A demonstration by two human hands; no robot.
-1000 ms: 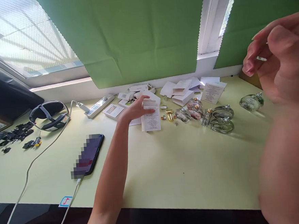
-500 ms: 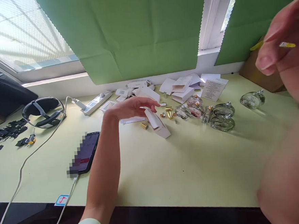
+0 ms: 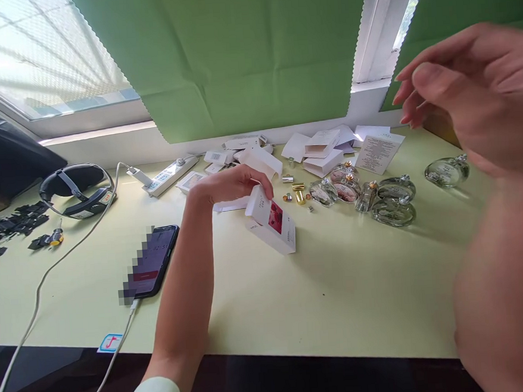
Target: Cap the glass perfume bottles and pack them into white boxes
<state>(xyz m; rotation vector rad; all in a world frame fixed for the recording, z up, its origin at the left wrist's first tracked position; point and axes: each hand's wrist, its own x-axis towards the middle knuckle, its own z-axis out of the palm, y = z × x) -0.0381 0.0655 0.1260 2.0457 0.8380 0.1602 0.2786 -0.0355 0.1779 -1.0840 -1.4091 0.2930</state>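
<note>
The left hand [image 3: 238, 184] has its grip closed on a white box [image 3: 270, 222] by its upper end, thumb and fingers pinching the top edge. The box is over the middle of the bench [image 3: 341, 310], in front of the cartons [image 3: 324, 141] and left of the gold caps [image 3: 300, 197]. Its long axis slopes: the pinched end points up, left and away from the person, the other end down, right and toward the person. The face with a red picture is turned up and to the right; a narrower panel with small print shows beside it, at the upper left. Whether the low end touches the bench, I cannot tell.

The right hand [image 3: 482, 97] is raised at the right, well apart from the box, its grip slack, with fingers loosely bent and parted.

Right of the caps stands a cluster of glass bottles [image 3: 393, 213], with a printed card [image 3: 378, 154] leaning behind them; a lone bottle [image 3: 447, 173] is farther right. Left of the left arm lie a phone [image 3: 152, 263] on its cable [image 3: 133, 312], a power strip [image 3: 168, 177] and a headset [image 3: 82, 193].
</note>
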